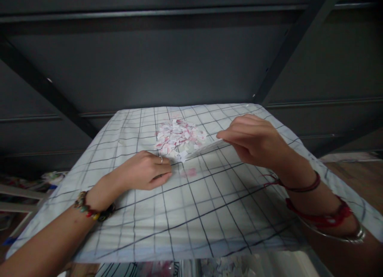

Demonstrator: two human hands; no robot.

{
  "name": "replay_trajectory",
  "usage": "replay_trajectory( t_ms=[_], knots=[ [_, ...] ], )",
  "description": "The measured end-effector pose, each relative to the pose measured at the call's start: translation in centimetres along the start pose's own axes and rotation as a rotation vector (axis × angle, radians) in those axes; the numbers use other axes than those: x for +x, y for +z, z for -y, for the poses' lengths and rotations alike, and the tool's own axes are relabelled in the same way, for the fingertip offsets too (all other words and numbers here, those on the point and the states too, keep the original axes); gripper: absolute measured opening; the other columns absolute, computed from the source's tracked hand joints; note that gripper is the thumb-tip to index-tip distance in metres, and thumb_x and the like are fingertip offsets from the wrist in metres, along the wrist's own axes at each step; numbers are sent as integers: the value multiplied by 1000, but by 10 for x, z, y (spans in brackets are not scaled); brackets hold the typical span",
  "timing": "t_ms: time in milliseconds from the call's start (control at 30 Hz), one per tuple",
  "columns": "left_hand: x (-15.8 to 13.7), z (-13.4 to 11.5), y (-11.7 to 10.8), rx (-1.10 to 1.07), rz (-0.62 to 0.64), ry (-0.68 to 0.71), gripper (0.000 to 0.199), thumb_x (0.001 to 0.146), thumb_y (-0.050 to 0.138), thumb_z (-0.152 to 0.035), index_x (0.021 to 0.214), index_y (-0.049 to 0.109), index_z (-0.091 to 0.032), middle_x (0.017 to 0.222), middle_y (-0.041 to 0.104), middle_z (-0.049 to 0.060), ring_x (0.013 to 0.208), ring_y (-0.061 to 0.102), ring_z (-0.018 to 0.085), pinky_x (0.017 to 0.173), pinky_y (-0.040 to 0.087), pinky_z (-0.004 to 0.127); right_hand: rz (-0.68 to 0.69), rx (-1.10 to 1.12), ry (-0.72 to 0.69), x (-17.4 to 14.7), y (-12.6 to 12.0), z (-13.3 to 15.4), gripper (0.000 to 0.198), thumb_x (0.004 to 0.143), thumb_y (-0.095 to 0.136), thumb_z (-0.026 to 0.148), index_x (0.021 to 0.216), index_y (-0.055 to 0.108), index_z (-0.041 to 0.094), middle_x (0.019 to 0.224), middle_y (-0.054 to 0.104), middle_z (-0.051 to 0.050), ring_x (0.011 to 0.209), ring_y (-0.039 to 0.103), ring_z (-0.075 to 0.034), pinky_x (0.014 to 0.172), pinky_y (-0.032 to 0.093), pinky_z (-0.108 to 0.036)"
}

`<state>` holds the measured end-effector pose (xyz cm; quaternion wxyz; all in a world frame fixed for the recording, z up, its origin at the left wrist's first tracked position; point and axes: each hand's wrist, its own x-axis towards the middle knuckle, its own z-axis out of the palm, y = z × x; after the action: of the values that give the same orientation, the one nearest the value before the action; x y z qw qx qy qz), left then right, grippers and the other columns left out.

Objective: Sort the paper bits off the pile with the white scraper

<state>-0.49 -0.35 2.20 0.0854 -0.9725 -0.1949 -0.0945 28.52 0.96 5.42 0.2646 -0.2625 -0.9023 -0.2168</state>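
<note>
A loose heap of small torn paper scraps [179, 135], white with pink and red bits, lies on the checked cloth. My right hand [253, 141] is raised just right of the heap, thumb and fingers pinched on a thin, whitish, see-through sheet [206, 149]. The sheet slants down to the near edge of the scraps; it looks like plastic, but blur hides its exact kind. My left hand [149, 170] rests on the cloth at the heap's near left, its fingers curled closed. What those fingers hold, if anything, is hidden. A faint pink patch [189, 172] shows between the hands.
The white cloth with dark grid lines [179, 213] covers the table. A dark grey panelled wall [167, 65] stands right behind it. Below the front edge are containers with more paper bits [227, 267]. A pale rail [20, 193] stands at the left.
</note>
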Motion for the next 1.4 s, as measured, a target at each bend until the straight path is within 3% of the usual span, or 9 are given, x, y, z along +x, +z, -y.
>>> replay_trajectory(
  t_ms=[467,800,1233,1400],
  knots=[
    [-1,0,1,0,-20,16,33,95,33,-24,73,57,-17,69,64,0,48,53,11,49,37,26,4,-144,22,-1,2,-2,27,75,40,4,81,62,19,61,55,-1,62,46,-15,60,34,-28],
    [-1,1,2,-2,-27,19,31,94,35,-23,73,57,-17,68,64,0,49,53,10,49,36,25,-22,118,7,0,-1,1,24,74,42,4,79,58,21,61,52,1,61,47,-14,62,39,-28],
    [-1,1,1,-13,-36,18,31,93,34,-24,72,56,-18,67,63,0,48,53,11,49,38,25,-98,170,5,-2,-1,-2,22,73,44,4,78,57,21,61,51,1,61,47,-14,62,38,-29],
    [0,0,0,-25,-15,14,29,93,36,-23,73,56,-18,66,62,-1,47,52,10,48,36,25,-52,112,10,-1,0,0,21,73,43,6,77,58,21,60,51,0,61,47,-14,61,38,-29]
  ],
)
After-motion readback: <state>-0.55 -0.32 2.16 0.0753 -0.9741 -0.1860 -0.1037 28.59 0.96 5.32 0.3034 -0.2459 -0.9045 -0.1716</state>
